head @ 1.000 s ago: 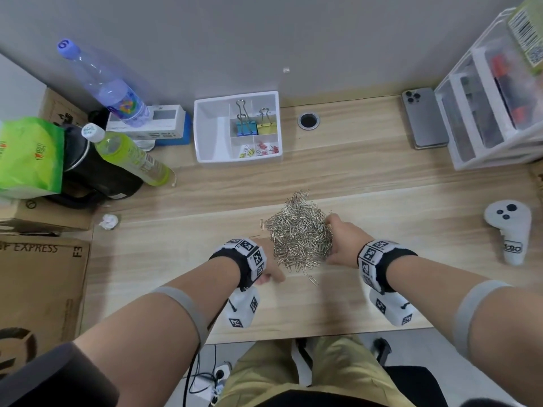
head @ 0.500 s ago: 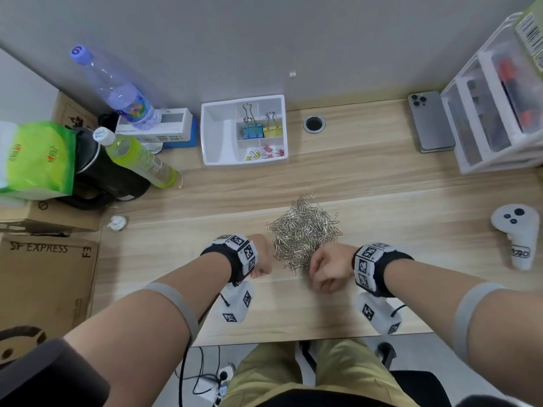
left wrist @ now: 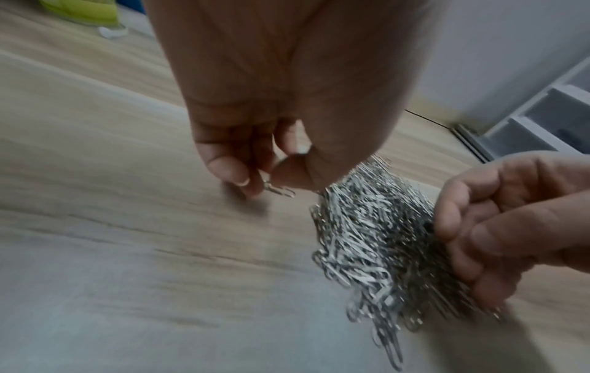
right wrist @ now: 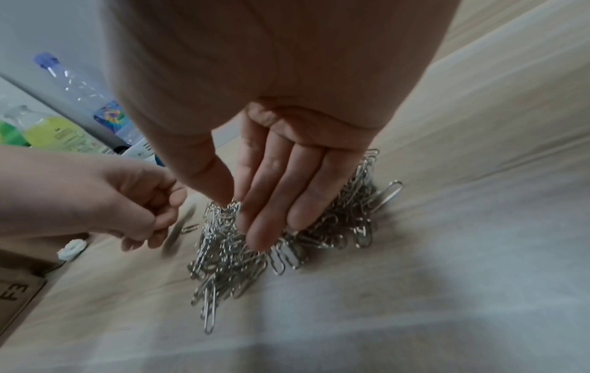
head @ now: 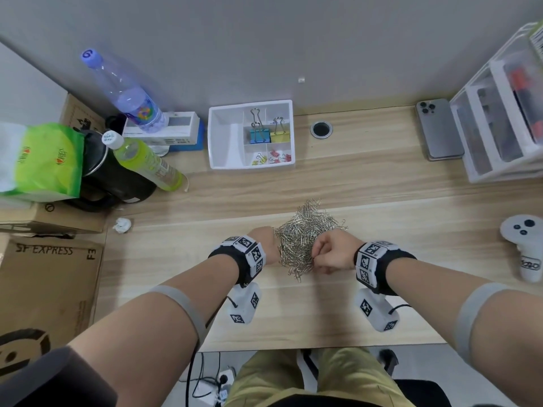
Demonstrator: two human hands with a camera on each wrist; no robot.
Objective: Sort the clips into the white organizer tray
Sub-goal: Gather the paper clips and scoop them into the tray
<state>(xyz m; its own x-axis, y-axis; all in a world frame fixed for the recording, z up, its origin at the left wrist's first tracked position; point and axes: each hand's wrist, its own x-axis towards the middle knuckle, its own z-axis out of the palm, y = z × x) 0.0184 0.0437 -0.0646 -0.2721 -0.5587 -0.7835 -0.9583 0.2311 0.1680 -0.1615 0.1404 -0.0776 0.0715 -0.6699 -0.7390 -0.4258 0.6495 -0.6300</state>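
A heap of silver paper clips (head: 305, 236) lies mid-desk between my two hands. My left hand (head: 269, 245) is at the heap's left edge; the left wrist view shows its curled fingers (left wrist: 223, 171) pinching a single paper clip (left wrist: 279, 191). My right hand (head: 318, 254) is at the heap's near right edge, thumb and fingers (right wrist: 271, 217) dug into the clips (right wrist: 230, 252) and pinching some. The white organizer tray (head: 226, 136) stands at the back of the desk. It holds a blue binder clip (head: 260, 135), a yellow binder clip (head: 279, 136) and small coloured clips (head: 271, 158); its big left compartment is bare.
Back left stand a water bottle (head: 126, 95), a green bottle (head: 147, 163), a black kettle (head: 111, 177) and cardboard boxes (head: 50, 286). A paper wad (head: 122, 224) lies left. A phone (head: 439, 130) and white drawer unit (head: 505, 113) sit back right, a controller (head: 526, 248) at right.
My right hand drew back from the heap's right side to its near right edge and closed on clips. The left hand stayed at the left edge and now pinches one clip.
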